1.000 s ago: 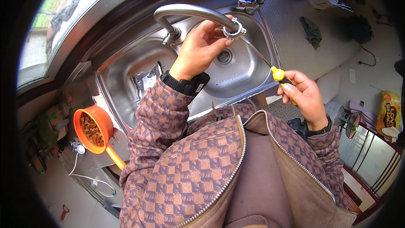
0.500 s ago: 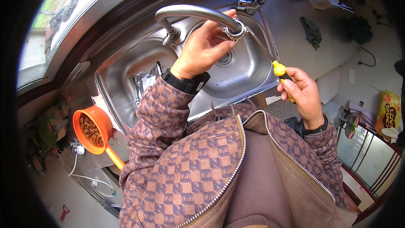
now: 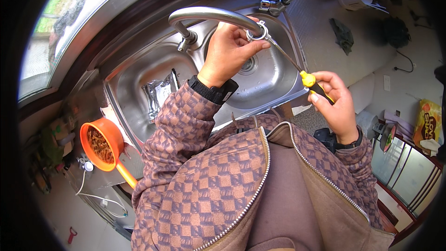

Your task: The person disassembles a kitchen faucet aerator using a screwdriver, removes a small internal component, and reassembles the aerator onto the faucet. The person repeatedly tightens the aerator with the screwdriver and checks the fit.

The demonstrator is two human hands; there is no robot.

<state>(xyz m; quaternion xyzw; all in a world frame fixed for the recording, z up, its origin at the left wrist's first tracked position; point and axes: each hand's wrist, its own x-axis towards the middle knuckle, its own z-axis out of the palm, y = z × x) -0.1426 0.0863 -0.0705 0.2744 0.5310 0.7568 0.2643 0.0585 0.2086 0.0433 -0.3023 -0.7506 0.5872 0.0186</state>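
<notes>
Above the double-bowl steel sink [image 3: 274, 86], a curved faucet [image 3: 209, 13] arches toward the right bowl. At its spout end sits a pale metal ring clamp [image 3: 263, 30] with small lugs. My left hand [image 3: 227, 53] pinches this clamp, thumb in front and fingers behind the spout, hiding part of both. A screwdriver [image 3: 309, 80] with a yellow and black handle is in my right hand [image 3: 335, 102], fingers closed round the grip. Its thin shaft slants up-left to the clamp's right side; the exact contact of the tip is too small to tell.
A torn silver packet [image 3: 160, 94] lies in the left bowl. Left of the sink stands an orange long-handled strainer [image 3: 101, 144] with brown dried bits. A second tap [image 3: 274, 6], a dark cloth [image 3: 343, 36] and a white container [image 3: 355, 1] are toward the back right.
My left hand has shifted slightly down, its thumb now crossing the clamp's lower edge. The spout end has moved a little left. In my right hand the screwdriver handle has changed angle.
</notes>
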